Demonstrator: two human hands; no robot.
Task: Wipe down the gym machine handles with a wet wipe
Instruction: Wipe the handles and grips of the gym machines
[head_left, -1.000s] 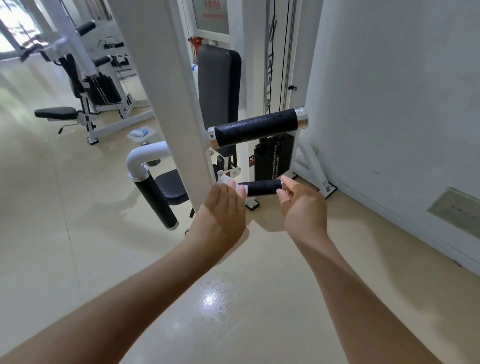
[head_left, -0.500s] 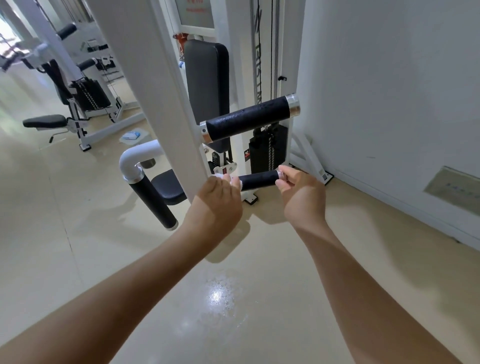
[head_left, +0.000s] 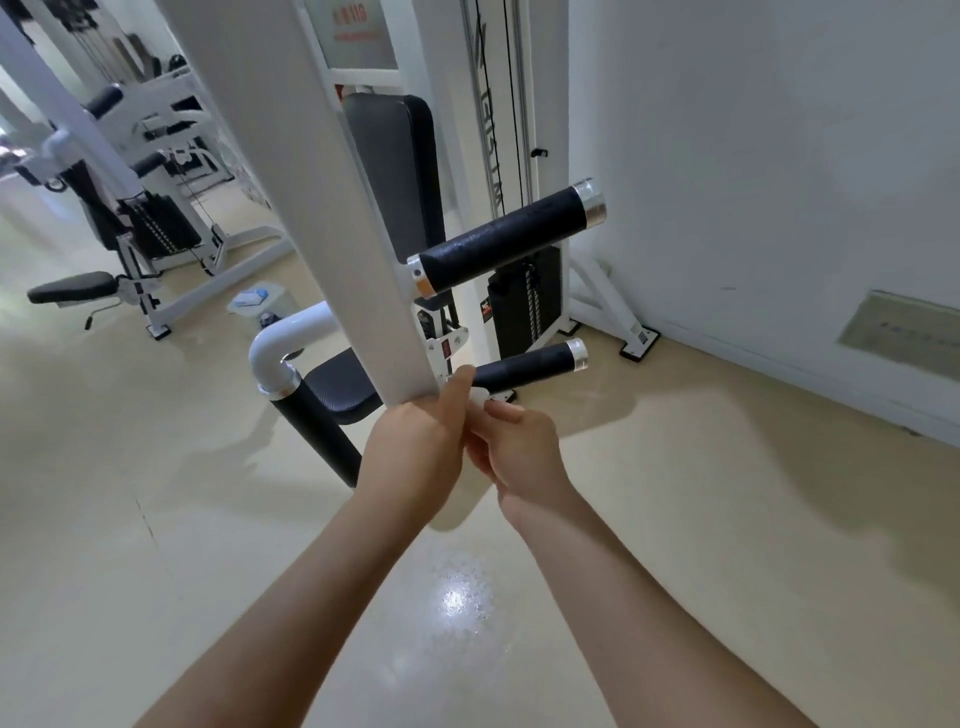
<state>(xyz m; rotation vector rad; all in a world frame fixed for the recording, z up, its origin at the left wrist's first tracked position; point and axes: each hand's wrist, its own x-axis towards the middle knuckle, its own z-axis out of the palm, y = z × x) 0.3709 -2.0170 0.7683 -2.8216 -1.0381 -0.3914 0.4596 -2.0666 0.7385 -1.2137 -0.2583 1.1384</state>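
Two black foam handles stick out to the right of a white machine arm (head_left: 332, 208): an upper handle (head_left: 501, 241) and a shorter lower handle (head_left: 524, 366), both with chrome end caps. My left hand (head_left: 415, 447) sits at the arm's bottom end, at the root of the lower handle. My right hand (head_left: 519, 447) is just below that handle, off it, close against the left hand. A small bit of white wet wipe (head_left: 479, 397) shows between the fingers of both hands; most of it is hidden.
A curved white tube with a black grip (head_left: 311, 431) hangs left of my hands, in front of the black seat (head_left: 343, 387). The weight stack (head_left: 524, 301) stands behind, by the white wall (head_left: 753, 156). Another machine (head_left: 130, 223) stands far left on the glossy beige floor.
My right hand has come off the lower handle's outer end and drawn back to the left hand. The handle's chrome cap is now uncovered. The view has moved closer.
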